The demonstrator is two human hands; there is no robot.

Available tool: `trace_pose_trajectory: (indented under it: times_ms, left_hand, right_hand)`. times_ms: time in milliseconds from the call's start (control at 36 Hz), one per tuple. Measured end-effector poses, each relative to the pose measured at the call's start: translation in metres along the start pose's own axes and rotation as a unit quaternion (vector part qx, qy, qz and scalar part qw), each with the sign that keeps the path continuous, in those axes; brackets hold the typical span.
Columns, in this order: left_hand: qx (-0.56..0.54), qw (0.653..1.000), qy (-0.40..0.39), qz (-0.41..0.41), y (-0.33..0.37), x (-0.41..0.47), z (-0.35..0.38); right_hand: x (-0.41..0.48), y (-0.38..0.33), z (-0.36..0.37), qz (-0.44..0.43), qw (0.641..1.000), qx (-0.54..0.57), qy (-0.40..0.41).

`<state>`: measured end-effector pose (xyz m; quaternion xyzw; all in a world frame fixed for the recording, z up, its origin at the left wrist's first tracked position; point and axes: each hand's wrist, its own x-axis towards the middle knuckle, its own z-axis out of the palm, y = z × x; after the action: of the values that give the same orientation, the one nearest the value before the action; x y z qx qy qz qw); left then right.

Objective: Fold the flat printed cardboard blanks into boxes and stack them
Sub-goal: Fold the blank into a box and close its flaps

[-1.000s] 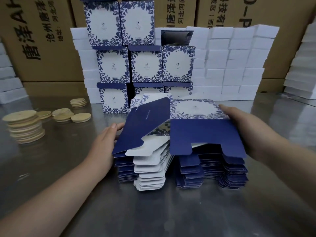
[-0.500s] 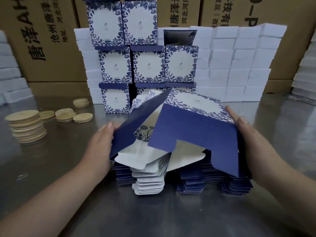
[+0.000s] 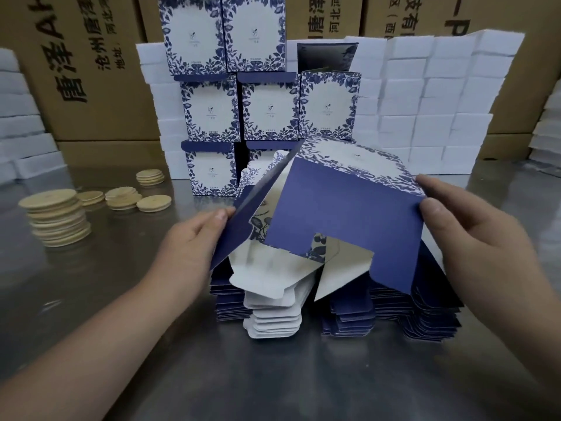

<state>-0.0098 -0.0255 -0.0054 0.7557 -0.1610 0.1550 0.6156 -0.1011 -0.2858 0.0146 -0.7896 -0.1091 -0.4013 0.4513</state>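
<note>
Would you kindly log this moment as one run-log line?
blank: half-open, held above pile | left hand: grips left panel | right hand: pinches right edge | boxes: stacked behind

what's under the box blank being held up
The pile of flat blanks on the metal table; only its front and side edges show. The lifted blank, held by the left hand and right hand, covers the pile's top.

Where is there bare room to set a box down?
Bare table lies in front of the blank pile, at the near edge, and left of it, beside the discs. The back is crowded with folded boxes and white blocks.
</note>
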Motion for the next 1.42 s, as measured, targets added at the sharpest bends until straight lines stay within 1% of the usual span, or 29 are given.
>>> trace_pose_trajectory:
  times_ms: [83,167,278,333,361,444,528,639,695,861,945,1000,1056,1139,1222,1306,1417]
  left_hand:
    - [0.018,0.999,-0.020,0.025,0.004,-0.002,0.001]
    - [0.029,0.998,-0.036,0.039,0.005,-0.003,0.001]
    - [0.043,0.994,-0.075,0.061,0.011,-0.007,0.002]
    - [0.103,0.986,-0.089,0.101,0.013,-0.009,0.003]
    - [0.104,0.986,-0.089,0.099,0.013,-0.009,0.003]
    - [0.036,0.994,-0.095,0.036,0.014,-0.009,0.002]
    - [0.017,0.996,-0.086,0.034,0.014,-0.010,0.002]
    - [0.010,0.994,-0.083,0.064,0.016,-0.013,0.001]
    - [0.012,0.992,-0.085,0.090,0.018,-0.015,0.002]
    - [0.020,0.987,-0.067,0.143,0.017,-0.018,0.003]
    - [0.014,0.983,-0.068,0.170,0.017,-0.020,0.004]
    - [0.037,0.972,-0.080,0.219,0.021,-0.022,0.004]
    - [0.063,0.960,-0.089,0.256,0.023,-0.023,0.004]
    - [0.069,0.961,-0.098,0.248,0.025,-0.025,0.004]
    - [0.092,0.963,-0.063,0.247,0.027,-0.029,0.004]
    - [0.090,0.968,-0.038,0.233,0.027,-0.031,0.005]
    - [0.086,0.972,-0.032,0.216,0.024,-0.031,0.007]
  right_hand:
    - [-0.002,-0.005,-0.002,0.003,1.000,0.006,0.024]
    - [-0.004,-0.008,0.001,0.007,1.000,-0.003,0.026]
    - [-0.003,-0.022,0.008,0.027,0.999,0.030,-0.013]
    - [0.000,-0.027,0.012,0.050,0.997,0.044,-0.032]
    - [0.002,-0.029,0.015,0.059,0.996,0.052,-0.040]
    - [0.008,-0.037,0.022,0.066,0.996,0.028,-0.056]
    - [0.015,-0.043,0.026,0.067,0.997,0.012,-0.045]
    - [0.015,-0.045,0.036,0.051,0.999,0.013,-0.005]
    - [0.009,-0.045,0.041,0.050,0.999,0.011,0.000]
    - [-0.003,-0.044,0.041,-0.007,0.995,-0.066,-0.079]
    - [-0.007,-0.044,0.043,-0.031,0.992,-0.081,-0.094]
    - [-0.009,-0.044,0.043,-0.050,0.988,-0.102,-0.100]
    - [-0.011,-0.044,0.043,-0.050,0.986,-0.119,-0.108]
    - [-0.013,-0.043,0.044,-0.056,0.983,-0.131,-0.113]
    - [-0.014,-0.043,0.044,-0.066,0.981,-0.142,-0.118]
    - [-0.014,-0.043,0.044,-0.076,0.980,-0.146,-0.116]
    - [-0.015,-0.042,0.044,-0.096,0.977,-0.150,-0.116]
